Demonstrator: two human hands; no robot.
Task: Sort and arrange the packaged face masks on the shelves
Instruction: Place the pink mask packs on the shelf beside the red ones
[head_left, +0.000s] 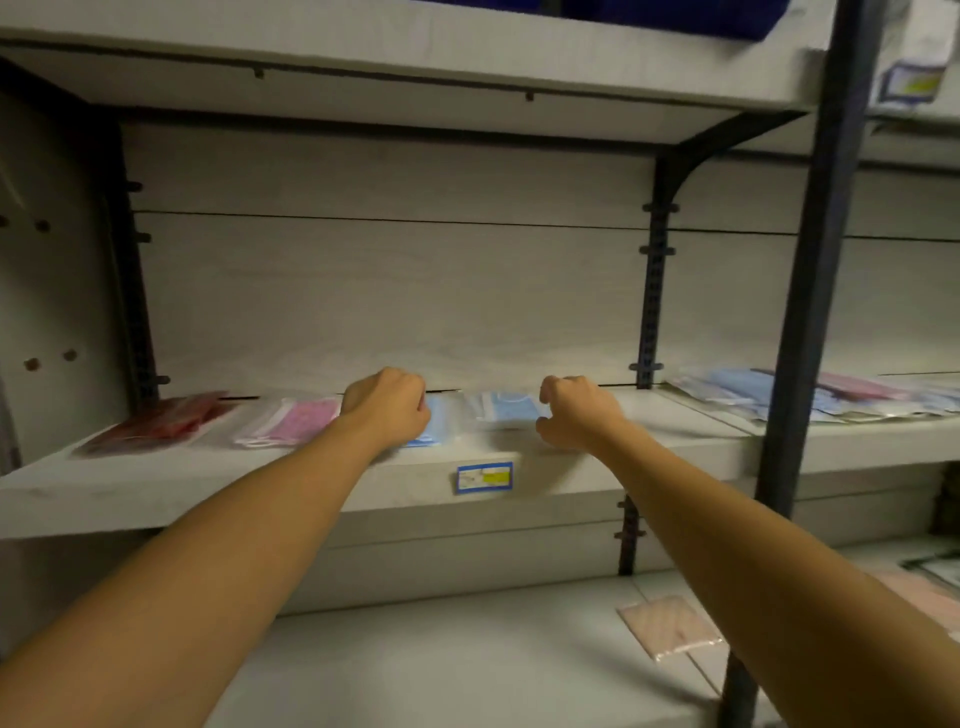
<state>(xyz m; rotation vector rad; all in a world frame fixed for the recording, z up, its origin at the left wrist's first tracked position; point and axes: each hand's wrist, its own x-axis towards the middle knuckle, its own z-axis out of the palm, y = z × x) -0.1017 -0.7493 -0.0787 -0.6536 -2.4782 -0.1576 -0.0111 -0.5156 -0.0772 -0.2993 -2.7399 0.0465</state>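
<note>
Middle shelf (311, 483), pale wood-grain board with a blue-framed price label (484, 477) on its front edge; all positions taken from that label.

- Red mask packet (156, 422): far left of the label, flat on the shelf.
- Pink mask packet (291, 422): left of the label, just beside the red one.
- Blue mask packet (435, 423): just above-left of the label, largely hidden beneath the left hand (387, 408). Fingers were curled down onto it; whether they pinched the film could not be told.
- Second blue mask packet (506, 410): directly above the label. Right hand (574, 413) was at its right edge, fingers curled; grip on the packet could not be told.
- Heap of blue and pink packets (831, 397): far right of the label, in the next bay.
- Pale pink packet (670, 626): below-right of the label, on the lower shelf (441, 649).
</note>
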